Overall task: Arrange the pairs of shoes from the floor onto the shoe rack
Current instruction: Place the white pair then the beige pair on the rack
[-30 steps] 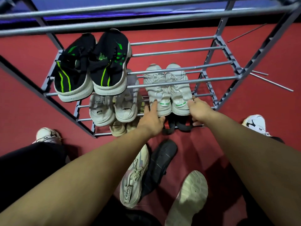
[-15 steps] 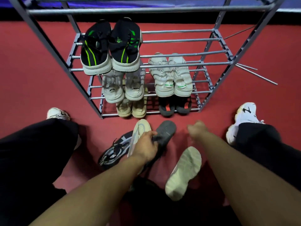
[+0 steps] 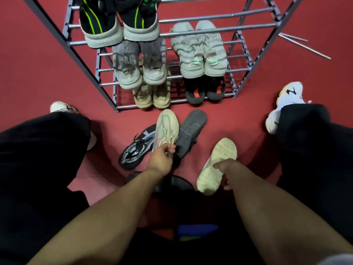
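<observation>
While left grip point(image 3: 162, 159) pinches beige sneaker point(image 3: 166, 129) | right grip point(image 3: 227, 170) clasps overturned cream shoe point(image 3: 215, 167)

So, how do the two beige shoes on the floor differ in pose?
The left beige shoe lies with its laces and upper showing, while the right beige shoe is turned over, pale sole up. The left one lies among the black patterned shoe and the grey sole; the right one lies apart. The left hand grips the left one; the right hand curls round the right one's edge. Both are still off the rack.
</observation>
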Tool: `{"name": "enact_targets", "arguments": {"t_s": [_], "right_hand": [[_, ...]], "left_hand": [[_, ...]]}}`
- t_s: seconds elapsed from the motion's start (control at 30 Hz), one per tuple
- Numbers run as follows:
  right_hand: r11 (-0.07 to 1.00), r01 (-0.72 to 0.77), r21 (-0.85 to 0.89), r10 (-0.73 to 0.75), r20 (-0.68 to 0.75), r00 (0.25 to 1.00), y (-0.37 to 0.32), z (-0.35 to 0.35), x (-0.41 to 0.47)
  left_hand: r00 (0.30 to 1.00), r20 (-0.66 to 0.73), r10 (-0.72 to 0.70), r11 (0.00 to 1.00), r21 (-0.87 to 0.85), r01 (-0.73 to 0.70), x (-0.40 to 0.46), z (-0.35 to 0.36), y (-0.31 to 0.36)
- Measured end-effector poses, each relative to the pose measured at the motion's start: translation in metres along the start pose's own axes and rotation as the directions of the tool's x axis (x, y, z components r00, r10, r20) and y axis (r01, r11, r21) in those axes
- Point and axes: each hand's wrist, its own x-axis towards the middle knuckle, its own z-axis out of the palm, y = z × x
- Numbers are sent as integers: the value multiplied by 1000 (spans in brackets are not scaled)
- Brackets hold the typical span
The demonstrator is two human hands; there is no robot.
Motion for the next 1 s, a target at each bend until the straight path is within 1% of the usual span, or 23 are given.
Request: {"name": "enact_targets", "arguments": {"t_s": [0.07,0.13,0.2,0.27,0.33,0.37,0.4,0.43,0.47,0.5,0.53,0.57,0.6,0.63,0.67,0.7,0.73,0.8,0.83,0.93,1.0], "right_hand": [[1000,12,11,-12,60,998,-7,0,-19],[998,-8,61,1,109,994,-8,0,-13],[991,-53,120,35,148,988,-7,2,-13],[973,-88,216,46,191,980,-10,6,-16],[938,-66,341,-11,219,976,-21,11,-18],[920,-27,391,-59,207,977,-28,13,-22],[907,51,418,-120,139,983,-35,15,-23],[907,191,375,-210,10,978,-40,17,-21],[903,319,288,-298,-113,948,-43,19,-19],[893,393,220,-362,-171,916,-45,22,-18],[875,441,202,-415,-160,896,-46,26,-20],[857,443,262,-436,-89,896,-46,29,-25],[852,415,320,-444,21,896,-46,33,-28],[851,356,387,-427,115,897,-47,35,-32],[846,328,421,-416,136,899,-47,36,-32],[836,334,435,-409,88,908,-48,35,-32],[830,344,439,-386,7,922,-47,33,-28],[877,313,365,-295,-106,950,-41,29,-18],[907,275,320,-249,-122,961,-38,26,-18],[953,184,242,-171,-76,982,-31,27,-13],[956,132,261,-138,6,990,-32,31,-15]], "left_hand": [[999,-1,-50,996,-78,50,4,1,3],[998,-9,-66,990,-127,65,7,2,3],[997,8,-78,994,-74,78,8,3,0],[996,26,-91,994,-65,92,6,4,-2],[991,2,-135,987,-83,134,6,2,-8],[986,-28,-164,982,-94,161,6,0,-9],[981,-72,-183,983,-49,180,6,-4,-12],[976,-110,-190,981,7,192,9,-7,-18],[970,-136,-201,977,43,208,10,-11,-22],[969,-140,-203,975,59,213,13,-13,-28],[967,-130,-220,972,49,228,15,-15,-33],[960,-136,-243,967,49,251,16,-16,-35],[951,-153,-268,957,72,281,14,-18,-32],[947,-174,-269,952,101,289,13,-19,-34],[946,-185,-267,946,137,294,11,-20,-32],[946,-191,-261,942,164,293,11,-20,-32],[946,-189,-265,937,181,299,10,-20,-31],[940,-190,-282,929,192,317,11,-19,-33],[936,-193,-294,925,187,329,12,-18,-33],[927,-188,-326,932,99,348,15,-18,-33],[913,-168,-371,924,30,381,20,-17,-36]]}}
